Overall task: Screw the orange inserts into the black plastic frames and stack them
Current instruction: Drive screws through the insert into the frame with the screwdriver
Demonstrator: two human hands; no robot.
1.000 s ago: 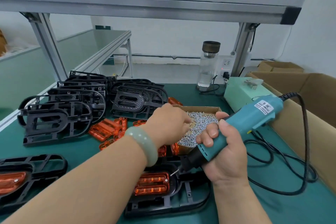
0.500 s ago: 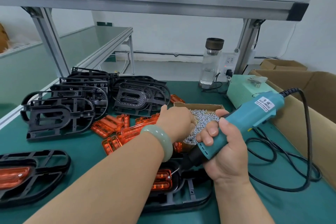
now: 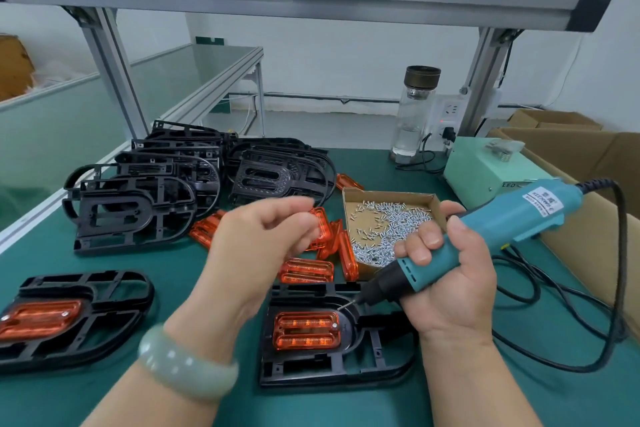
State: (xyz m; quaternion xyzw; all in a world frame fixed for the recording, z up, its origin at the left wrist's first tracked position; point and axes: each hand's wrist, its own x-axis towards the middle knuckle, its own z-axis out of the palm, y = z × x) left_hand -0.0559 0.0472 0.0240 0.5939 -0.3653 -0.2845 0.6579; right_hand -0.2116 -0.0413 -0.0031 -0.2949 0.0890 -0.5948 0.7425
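While the green table (image 3: 166, 263) carries everything, the biggest thing on it is the pile of empty black frames (image 3: 138, 208) at the back left. One black frame (image 3: 332, 367) lies flat in front, near the person, and an orange insert (image 3: 306, 329) sits inside it with a screw (image 3: 335, 325) at its right end. A second frame (image 3: 104, 319), with its own insert, lies at the left edge.

The right hand (image 3: 450, 288) is wrapped tightly around a teal electric screwdriver (image 3: 502, 229); its bit (image 3: 346, 305) points down-left, just above the front frame beside the insert's upper right corner. The left hand (image 3: 256, 243) hovers over the table with curled fingers, thumb against forefinger; it is blurred, so I cannot tell if something is pinched there.

A cardboard tray (image 3: 381, 192) of small screws stands behind the front frame, and loose orange inserts (image 3: 306, 270) lie just left of the tray.
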